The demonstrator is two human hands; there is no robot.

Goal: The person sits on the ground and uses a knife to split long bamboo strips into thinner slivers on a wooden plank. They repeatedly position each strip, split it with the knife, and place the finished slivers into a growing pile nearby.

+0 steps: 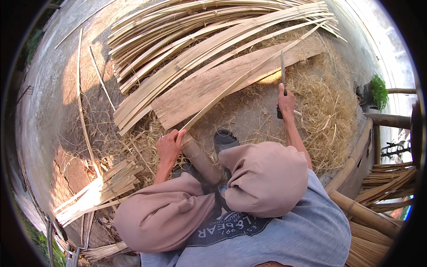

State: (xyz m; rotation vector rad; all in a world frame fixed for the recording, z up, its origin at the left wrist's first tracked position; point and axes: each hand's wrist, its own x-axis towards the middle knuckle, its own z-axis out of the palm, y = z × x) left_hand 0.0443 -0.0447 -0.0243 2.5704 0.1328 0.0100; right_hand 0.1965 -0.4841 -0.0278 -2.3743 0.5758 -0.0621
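Head view: L hand (169,147) is closed on a pale strip (240,82) at its near end, prob. to steady it slanting far right over the plank (187,103); R hand (287,103), wrapped round a knife (283,66), aims it far, I'd guess for clearance.

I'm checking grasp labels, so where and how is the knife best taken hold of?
Grip the knife by its dark handle, probably coming from the person's near side, as the right hand holds it. The handle lies toward the person, while the thin, bare blade points away, so this keeps the fingers off it.
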